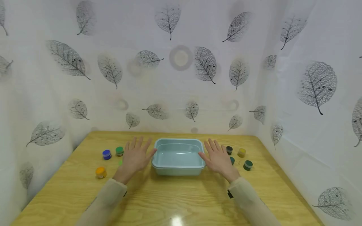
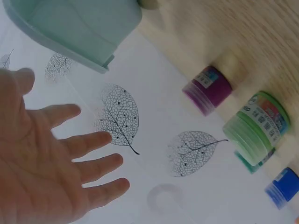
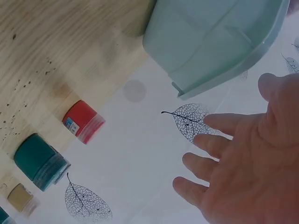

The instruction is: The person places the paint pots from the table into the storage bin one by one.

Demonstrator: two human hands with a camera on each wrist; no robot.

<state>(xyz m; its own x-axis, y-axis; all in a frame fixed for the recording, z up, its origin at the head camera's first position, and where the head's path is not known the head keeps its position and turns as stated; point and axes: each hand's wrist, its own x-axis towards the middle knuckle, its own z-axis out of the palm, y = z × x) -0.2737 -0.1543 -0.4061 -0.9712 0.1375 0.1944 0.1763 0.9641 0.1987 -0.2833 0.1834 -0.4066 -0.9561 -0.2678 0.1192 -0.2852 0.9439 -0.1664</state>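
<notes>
A pale blue-green plastic basin stands on the wooden table. My left hand hovers at its left side, fingers straight and spread, holding nothing. On the other side my right hand is held the same way, its thumb overlapping the basin's rim in the head view. Both wrist views show a gap between the hand and the basin wall. Near my left hand are small paint jars: purple, light green and blue. By my right hand sit a red jar and a teal jar.
An orange jar and a green jar stand on the left of the table. To the right are black, yellow and dark green jars. A leaf-patterned white curtain hangs behind and at the sides.
</notes>
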